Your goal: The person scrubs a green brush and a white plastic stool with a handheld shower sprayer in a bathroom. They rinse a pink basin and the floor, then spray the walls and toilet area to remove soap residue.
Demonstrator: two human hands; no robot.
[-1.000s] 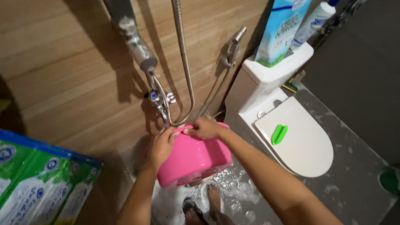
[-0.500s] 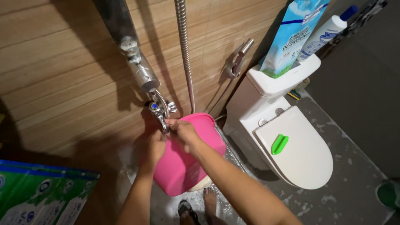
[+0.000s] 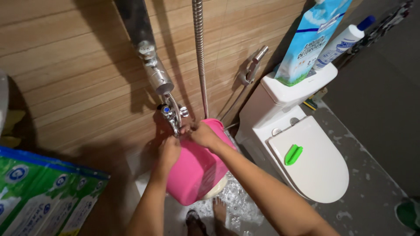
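A pink plastic bucket (image 3: 197,170) hangs tilted just below a chrome wall tap (image 3: 171,114). My left hand (image 3: 168,150) grips the bucket's rim on the near left side. My right hand (image 3: 202,133) is closed over the top rim, right beside the tap's spout. The bucket's pale base faces down toward my feet (image 3: 208,218), which stand on wet, foamy floor.
A white toilet (image 3: 306,157) with shut lid and a green tab stands to the right, with a blue refill pouch (image 3: 306,39) and a white bottle (image 3: 343,41) on its tank. A shower hose (image 3: 200,57) and bidet sprayer (image 3: 251,70) hang on the wood-look wall. A green-and-blue carton pack (image 3: 43,196) fills the lower left.
The bucket has been lifted and turned from mouth-down to a steep tilt under the tap. Both hands moved up with it toward the tap.
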